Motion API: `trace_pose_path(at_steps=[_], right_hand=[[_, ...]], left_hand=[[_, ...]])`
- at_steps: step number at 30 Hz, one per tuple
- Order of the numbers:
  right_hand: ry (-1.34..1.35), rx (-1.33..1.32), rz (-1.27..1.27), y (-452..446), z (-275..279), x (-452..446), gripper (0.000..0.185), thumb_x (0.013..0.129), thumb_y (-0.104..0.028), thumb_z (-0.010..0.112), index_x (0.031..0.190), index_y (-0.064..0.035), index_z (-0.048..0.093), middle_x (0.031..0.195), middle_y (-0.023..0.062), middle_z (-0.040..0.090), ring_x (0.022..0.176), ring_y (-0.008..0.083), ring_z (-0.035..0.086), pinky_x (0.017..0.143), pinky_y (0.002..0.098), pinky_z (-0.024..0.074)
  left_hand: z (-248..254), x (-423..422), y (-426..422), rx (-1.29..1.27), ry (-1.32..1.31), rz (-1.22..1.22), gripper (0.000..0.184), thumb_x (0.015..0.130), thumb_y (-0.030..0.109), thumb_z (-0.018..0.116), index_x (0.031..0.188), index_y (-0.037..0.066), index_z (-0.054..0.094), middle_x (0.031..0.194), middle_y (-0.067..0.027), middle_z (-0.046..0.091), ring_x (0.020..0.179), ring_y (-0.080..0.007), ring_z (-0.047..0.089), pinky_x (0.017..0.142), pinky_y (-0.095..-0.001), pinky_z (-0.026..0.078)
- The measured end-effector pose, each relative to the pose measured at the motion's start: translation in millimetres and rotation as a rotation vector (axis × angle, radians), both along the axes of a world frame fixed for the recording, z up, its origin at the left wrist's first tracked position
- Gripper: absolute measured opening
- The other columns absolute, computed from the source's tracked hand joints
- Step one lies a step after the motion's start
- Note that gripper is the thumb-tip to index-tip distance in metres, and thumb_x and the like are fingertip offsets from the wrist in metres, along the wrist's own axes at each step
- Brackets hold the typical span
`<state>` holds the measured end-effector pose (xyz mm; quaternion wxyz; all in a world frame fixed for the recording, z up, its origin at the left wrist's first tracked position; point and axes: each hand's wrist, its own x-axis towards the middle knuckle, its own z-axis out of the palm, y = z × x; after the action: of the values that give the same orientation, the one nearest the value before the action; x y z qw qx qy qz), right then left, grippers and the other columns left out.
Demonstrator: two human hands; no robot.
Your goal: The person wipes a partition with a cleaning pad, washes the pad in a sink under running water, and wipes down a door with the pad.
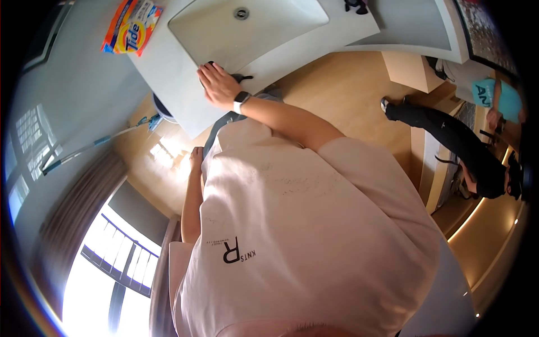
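Note:
At the near left corner of the white sink basin [264,42], my right hand [219,85] rests palm down on the counter's edge. A dark watch with a light band is on its wrist. Its fingers lie close together over a small dark item [241,77], mostly hidden, with dark bits showing past the fingertips and beside the thumb side. My left hand [196,156] hangs low beside my body, small in view, its fingers too unclear to read. A Tide bag [133,31] lies at the counter's left end.
A dark object [356,5] sits on the counter's right part. A mop with a blue and grey handle [95,143] leans at the left near a bucket [163,106]. Two other people, one in black [449,132], one in a turquoise top [505,101], are at the right.

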<state>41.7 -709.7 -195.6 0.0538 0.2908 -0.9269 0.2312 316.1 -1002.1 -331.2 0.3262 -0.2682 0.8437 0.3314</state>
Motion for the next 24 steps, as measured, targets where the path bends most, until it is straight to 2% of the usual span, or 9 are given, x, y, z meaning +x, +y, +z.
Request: trace_pose_path(at_steps=[5, 8, 11, 12, 14, 16, 18, 20, 24], right_hand=[[-0.032, 0.018, -0.083, -41, -3, 8, 0.067, 0.089, -0.026, 0.061, 0.141, 0.0105, 0.042, 0.145, 0.0294, 0.041, 0.135, 0.0479, 0.038, 0.115, 0.0560, 0.0289], [-0.016, -0.052, -0.025, -27, -1, 9, 0.061, 0.086, -0.021, 0.064, 0.137, 0.0075, 0.045, 0.136, 0.0246, 0.049, 0.124, 0.0389, 0.048, 0.112, 0.0539, 0.0341], [0.022, -0.011, 0.010, -6, 4, 23, 0.054, 0.087, -0.020, 0.064, 0.134, 0.0010, 0.049, 0.125, 0.0150, 0.055, 0.115, 0.0300, 0.054, 0.109, 0.0508, 0.0384], [0.003, 0.013, 0.038, 3, 5, 27, 0.054, 0.087, -0.020, 0.063, 0.136, -0.0009, 0.049, 0.127, 0.0152, 0.054, 0.119, 0.0311, 0.053, 0.111, 0.0506, 0.0377], [0.018, 0.074, 0.084, 20, 6, 32, 0.054, 0.088, -0.018, 0.061, 0.137, -0.0017, 0.049, 0.135, 0.0156, 0.051, 0.127, 0.0317, 0.050, 0.113, 0.0501, 0.0361], [0.004, 0.092, 0.118, 36, 10, 33, 0.054, 0.087, -0.015, 0.061, 0.138, -0.0021, 0.049, 0.138, 0.0156, 0.049, 0.131, 0.0322, 0.047, 0.114, 0.0501, 0.0353], [-0.005, 0.107, 0.150, 55, 14, 31, 0.055, 0.087, -0.013, 0.060, 0.139, -0.0025, 0.048, 0.142, 0.0155, 0.047, 0.135, 0.0327, 0.045, 0.115, 0.0500, 0.0345], [-0.084, 0.047, 0.190, 75, 16, 31, 0.056, 0.086, -0.009, 0.060, 0.140, -0.0023, 0.048, 0.144, 0.0152, 0.046, 0.137, 0.0329, 0.043, 0.116, 0.0489, 0.0348], [-0.040, 0.019, 0.048, 105, 6, 23, 0.057, 0.084, -0.005, 0.061, 0.140, -0.0013, 0.048, 0.145, 0.0164, 0.045, 0.137, 0.0347, 0.043, 0.115, 0.0461, 0.0369]], left_hand=[[33, 6, -9, -0.006, 0.010, 0.051, 0.040, 0.099, 0.040, 0.043, 0.110, 0.014, 0.072, 0.115, -0.0123, 0.069, 0.110, -0.0343, 0.063, 0.095, -0.0428, 0.047], [12, 30, -22, -0.038, 0.100, -0.009, 0.041, 0.099, 0.040, 0.041, 0.111, 0.015, 0.071, 0.116, -0.0116, 0.069, 0.111, -0.0343, 0.063, 0.096, -0.0431, 0.047], [-36, 47, -45, 0.035, 0.010, 0.077, 0.044, 0.096, 0.044, 0.043, 0.116, 0.016, 0.071, 0.117, -0.0113, 0.070, 0.111, -0.0341, 0.064, 0.096, -0.0436, 0.047], [-42, 44, -49, 0.068, -0.035, 0.099, 0.046, 0.095, 0.046, 0.045, 0.118, 0.016, 0.071, 0.117, -0.0116, 0.071, 0.111, -0.0339, 0.064, 0.096, -0.0433, 0.048], [-14, 28, -36, 0.083, -0.056, 0.188, 0.042, 0.095, 0.041, 0.049, 0.113, 0.010, 0.071, 0.111, -0.0140, 0.072, 0.105, -0.0307, 0.067, 0.092, -0.0416, 0.049], [-10, 13, -33, 0.219, 0.056, 0.237, 0.036, 0.095, 0.034, 0.054, 0.110, 0.006, 0.070, 0.103, -0.0153, 0.072, 0.099, -0.0267, 0.068, 0.089, -0.0397, 0.051], [-4, -14, -26, 0.190, 0.143, 0.336, 0.032, 0.096, 0.031, 0.056, 0.109, 0.003, 0.068, 0.098, -0.0140, 0.071, 0.092, -0.0241, 0.068, 0.086, -0.0369, 0.051], [-3, -43, -23, 0.165, 0.458, 0.690, 0.034, 0.098, 0.029, 0.055, 0.116, 0.003, 0.063, 0.106, -0.0151, 0.068, 0.098, -0.0256, 0.066, 0.088, -0.0364, 0.050], [75, -132, 9, 0.025, 0.757, 0.484, 0.042, 0.100, 0.021, 0.051, 0.137, 0.002, 0.048, 0.136, -0.0202, 0.050, 0.123, -0.0313, 0.053, 0.100, -0.0409, 0.044]])
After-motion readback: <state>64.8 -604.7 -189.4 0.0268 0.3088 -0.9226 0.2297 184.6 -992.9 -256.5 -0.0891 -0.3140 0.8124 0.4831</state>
